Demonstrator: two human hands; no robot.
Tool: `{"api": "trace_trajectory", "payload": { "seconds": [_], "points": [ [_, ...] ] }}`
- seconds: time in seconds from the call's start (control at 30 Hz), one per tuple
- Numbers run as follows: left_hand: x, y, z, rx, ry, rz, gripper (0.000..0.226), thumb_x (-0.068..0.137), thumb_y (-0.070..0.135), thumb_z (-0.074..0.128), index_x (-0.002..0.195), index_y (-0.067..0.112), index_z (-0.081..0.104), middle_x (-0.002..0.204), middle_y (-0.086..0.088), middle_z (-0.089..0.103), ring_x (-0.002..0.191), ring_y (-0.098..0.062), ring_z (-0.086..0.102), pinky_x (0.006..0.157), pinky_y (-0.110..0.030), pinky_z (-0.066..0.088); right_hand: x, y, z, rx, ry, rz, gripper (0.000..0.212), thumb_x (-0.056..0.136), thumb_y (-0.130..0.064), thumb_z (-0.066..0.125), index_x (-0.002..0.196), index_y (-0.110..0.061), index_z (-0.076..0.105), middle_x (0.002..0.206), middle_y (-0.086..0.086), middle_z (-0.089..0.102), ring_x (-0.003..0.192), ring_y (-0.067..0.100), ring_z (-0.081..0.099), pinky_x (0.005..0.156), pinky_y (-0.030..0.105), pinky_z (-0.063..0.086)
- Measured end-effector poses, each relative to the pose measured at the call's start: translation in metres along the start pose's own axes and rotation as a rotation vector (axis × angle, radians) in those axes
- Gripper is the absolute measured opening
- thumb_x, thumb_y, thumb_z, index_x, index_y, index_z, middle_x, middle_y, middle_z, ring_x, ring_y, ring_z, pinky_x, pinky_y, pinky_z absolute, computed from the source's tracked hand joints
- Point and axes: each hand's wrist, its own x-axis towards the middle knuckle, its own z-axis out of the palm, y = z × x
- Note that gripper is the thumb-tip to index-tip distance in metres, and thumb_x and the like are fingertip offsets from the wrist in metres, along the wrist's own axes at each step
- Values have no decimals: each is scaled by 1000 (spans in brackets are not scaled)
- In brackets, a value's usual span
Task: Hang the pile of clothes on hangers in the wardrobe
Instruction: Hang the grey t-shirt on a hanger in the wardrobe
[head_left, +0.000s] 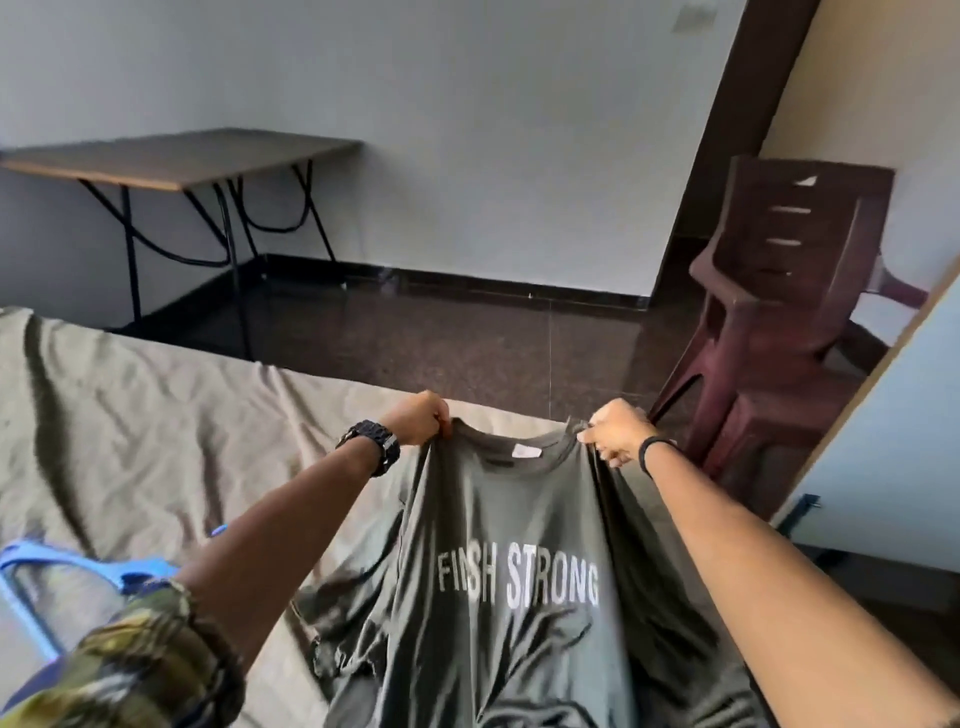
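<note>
I observe both hands raised in front of me, holding up a dark olive T-shirt (519, 545) by its shoulders. The left hand (418, 418) pinches the fabric at the left side of the collar, fingers curled round the cloth. The right hand (618, 431) grips the opposite shoulder in the same way, fingers closed on the fabric. The shirt hangs between the two hands, stretched at the neckline, with white lettering across the chest and a small white label inside the collar. Its lower part falls in folds toward me, over the near edge of the bed (130, 405).

The left wrist carries a black watch (371, 447); the right wrist carries a thin black band (649, 452). A camouflage sleeve (140, 660) is bunched at the left elbow.

The bed is covered by a wrinkled beige sheet. A blue plastic hanger (47, 566) lies on it at the lower left, beside my left arm. Beyond the bed I note a dark polished floor, a folding table (176, 156) against the wall, and stacked brown plastic chairs (784, 312) to the right. A pale panel with a wooden edge (883, 426) stands at far right; I cannot tell whether it belongs to the wardrobe.
</note>
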Motion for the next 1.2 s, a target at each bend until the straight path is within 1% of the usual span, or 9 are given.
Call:
{"api": "trace_trajectory", "payload": {
  "seconds": [0.1, 0.17, 0.2, 0.3, 0.5, 0.67, 0.93, 1.07, 1.2],
  "points": [
    [23, -9, 16, -30, 107, -5, 36, 79, -14, 43, 100, -2, 69, 109, -19, 66, 107, -31, 58, 78, -24, 38, 31, 3, 22, 138, 60, 52, 31, 90, -1, 56, 61, -9, 45, 57, 12, 50, 32, 14, 49, 30, 20, 40],
    [32, -21, 32, 38, 77, 5, 39, 83, -7, 44, 117, 3, 63, 118, -21, 58, 113, -34, 53, 90, -27, 37, 41, 8, 40, 154, 44, 60, 22, 88, 1, 53, 69, -10, 50, 70, 18, 56, 48, 22, 57, 44, 30, 49],
    [32, -25, 39, 72, 23, 5, 42, 87, -1, 45, 126, 8, 57, 122, -20, 54, 114, -36, 52, 94, -30, 38, 42, 12, 48, 140, 16, 51, 13, 87, 1, 54, 83, -10, 60, 82, 20, 61, 62, 25, 61, 52, 33, 51],
    [29, -48, 60, 109, -120, 23, 46, 90, 5, 49, 135, 13, 49, 122, -18, 51, 113, -35, 53, 91, -30, 41, 44, 25, 77, 169, -137, 76, 45, 87, 2, 56, 130, -9, 52, 99, 13, 62, 79, 22, 61, 65, 32, 52],
    [-17, -91, 64, -119, 27, 36, 38, 85, 8, 57, 122, 6, 58, 110, -19, 61, 97, -31, 61, 87, -41, 51, 10, -4, 125, 540, -260, 57, 26, 91, 9, 51, 115, 0, 56, 74, 9, 59, 53, 10, 57, 45, 17, 49],
    [-116, -125, 47, -331, 258, -101, 29, 87, 3, 58, 115, 1, 60, 111, -14, 61, 94, -20, 60, 86, -23, 46, -53, -52, 200, 631, -598, -42, 18, 91, 10, 50, 89, -7, 57, 72, 9, 59, 46, 5, 59, 47, 18, 50],
    [-272, -188, 50, -128, 683, -488, 35, 78, -7, 62, 112, 4, 61, 110, -16, 52, 102, -31, 52, 90, -26, 33, -153, -101, 321, 379, -897, -157, 18, 92, 9, 49, 88, -9, 49, 70, 8, 50, 54, 15, 49, 42, 18, 46],
    [-294, -205, 68, -374, 762, -860, 52, 84, 3, 59, 133, 5, 42, 119, -23, 48, 116, -36, 42, 102, -38, 31, -182, -100, 354, 242, -942, -155, 23, 91, 3, 55, 113, -2, 50, 72, 5, 48, 57, 13, 47, 43, 18, 44],
    [-294, -211, 74, -501, 843, -950, 58, 85, 8, 59, 138, 4, 35, 133, -22, 44, 123, -39, 42, 108, -46, 30, -192, -95, 366, 118, -871, -206, 34, 86, -7, 60, 120, -7, 55, 76, 0, 55, 68, 17, 55, 63, 32, 53]
  ]
}}
